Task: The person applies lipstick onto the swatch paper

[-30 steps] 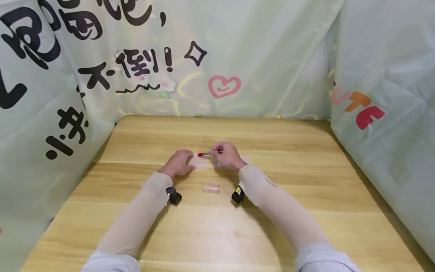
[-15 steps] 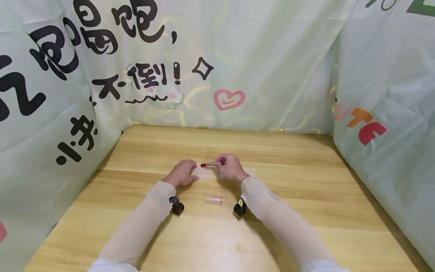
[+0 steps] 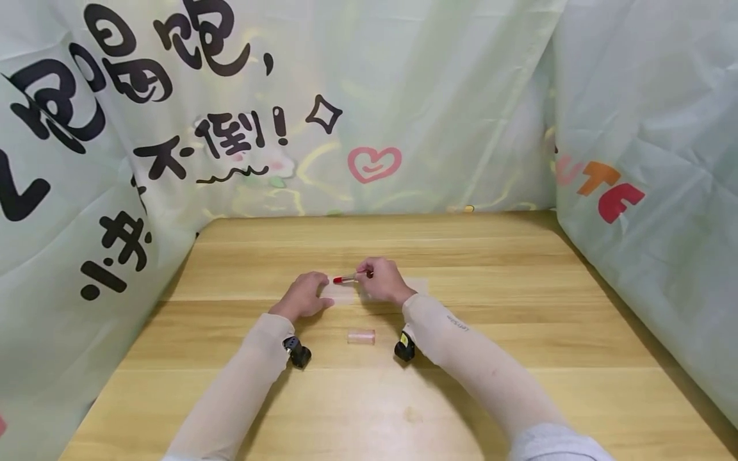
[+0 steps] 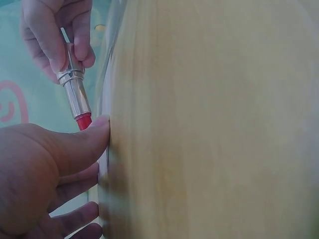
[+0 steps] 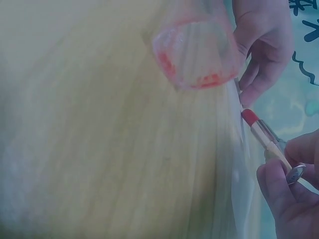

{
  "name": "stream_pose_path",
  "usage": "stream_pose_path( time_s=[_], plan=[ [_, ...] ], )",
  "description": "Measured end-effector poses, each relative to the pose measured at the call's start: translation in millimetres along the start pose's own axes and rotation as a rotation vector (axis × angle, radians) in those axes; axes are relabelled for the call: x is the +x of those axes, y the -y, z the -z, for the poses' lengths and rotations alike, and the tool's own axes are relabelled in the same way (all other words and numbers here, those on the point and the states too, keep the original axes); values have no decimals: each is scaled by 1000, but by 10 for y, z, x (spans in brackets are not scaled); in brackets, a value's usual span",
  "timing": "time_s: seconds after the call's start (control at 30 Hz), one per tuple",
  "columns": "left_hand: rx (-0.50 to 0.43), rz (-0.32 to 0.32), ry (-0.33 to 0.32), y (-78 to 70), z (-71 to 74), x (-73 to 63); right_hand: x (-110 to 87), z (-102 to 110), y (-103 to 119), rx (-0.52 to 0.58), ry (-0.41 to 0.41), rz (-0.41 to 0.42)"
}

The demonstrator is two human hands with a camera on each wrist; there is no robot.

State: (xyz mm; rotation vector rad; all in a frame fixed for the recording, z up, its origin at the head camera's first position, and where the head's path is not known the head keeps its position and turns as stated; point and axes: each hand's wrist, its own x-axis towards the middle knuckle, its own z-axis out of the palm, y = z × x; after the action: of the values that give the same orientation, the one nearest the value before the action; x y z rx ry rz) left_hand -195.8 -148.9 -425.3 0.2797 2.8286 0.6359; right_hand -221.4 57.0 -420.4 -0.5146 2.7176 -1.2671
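Note:
My right hand (image 3: 382, 280) pinches a lipstick (image 3: 348, 278) between thumb and fingers. Its silver tube and extended red bullet point toward my left hand; in the left wrist view the lipstick (image 4: 76, 94) tilts down, its tip partly behind my left thumb. A thin whitish translucent sheet (image 3: 341, 294) lies beneath both hands. The left hand (image 3: 302, 294) rests at the sheet's left end, thumb and fingers spread apart. Whether the red tip touches the sheet I cannot tell. Nearer to me lies a clear pinkish cylindrical cap (image 3: 361, 337); red smears mark the cap (image 5: 199, 55) in the right wrist view.
The wooden table (image 3: 496, 307) spreads around both hands. Pale green printed curtain (image 3: 438, 115) closes off its back and both sides. A small black camera is strapped on each wrist (image 3: 298, 352).
The head view has swung about, moving the whole scene in the picture. Both hands, the lipstick and the cap keep nearly the same places on the table.

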Motion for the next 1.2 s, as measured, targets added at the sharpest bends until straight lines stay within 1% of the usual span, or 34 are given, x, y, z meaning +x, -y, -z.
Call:
stream_pose_path(
  time_s=[0.17,0.43,0.57,0.67,0.87,0.97,1.1,1.2],
  plan=[
    [3,-5,1,8,6,-1,1,2,26,-18,13,-3],
    [-4,19,3,15,42,-23,22,13,84,-16,42,2],
    [1,2,-3,8,52,-27,5,8,90,-31,29,24],
    [9,-24,-6,11,44,-33,-19,0,84,-44,19,29],
    [8,-16,15,9,34,-18,-50,19,78,-49,43,16],
    [10,-27,12,9,40,-4,-50,34,87,-50,44,16],
    [23,-47,3,15,68,0,-41,35,97,-57,54,36],
    [22,-50,27,22,68,-7,-49,21,84,-71,74,36]
  ],
)
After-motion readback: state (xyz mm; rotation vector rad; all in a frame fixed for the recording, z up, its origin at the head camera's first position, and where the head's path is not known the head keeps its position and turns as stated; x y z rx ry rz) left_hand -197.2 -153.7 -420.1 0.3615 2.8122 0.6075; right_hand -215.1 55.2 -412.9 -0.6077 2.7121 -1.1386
